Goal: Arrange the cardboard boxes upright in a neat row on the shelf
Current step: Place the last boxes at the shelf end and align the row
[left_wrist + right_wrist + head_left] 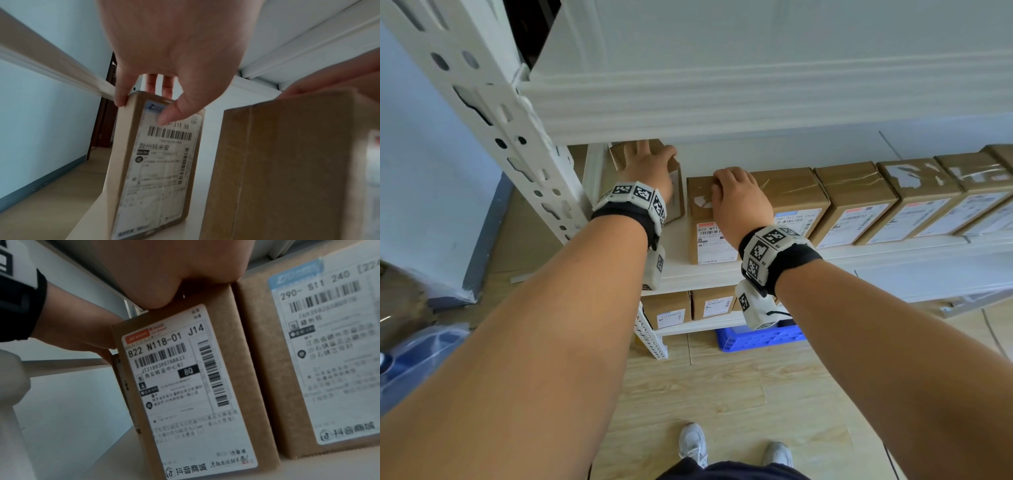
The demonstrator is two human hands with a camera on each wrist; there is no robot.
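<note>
Cardboard boxes stand upright in a row (856,202) along the white shelf (705,274), labels facing out. At the row's left end the right hand (739,202) lies over the top of the end box (709,240) (205,386), the one labelled 822 N118-01 J14, with its fingers curled over the top edge; it touches the next box (329,353) on its right. A gap of bare shelf separates it from a slimmer box (671,185) (156,162) farther left and deeper in. The left hand (650,168) (174,48) grips this box by its top, thumb on the labelled face and fingers (121,91) round the far edge, holding it upright with a slight tilt, its lower edge on the shelf.
</note>
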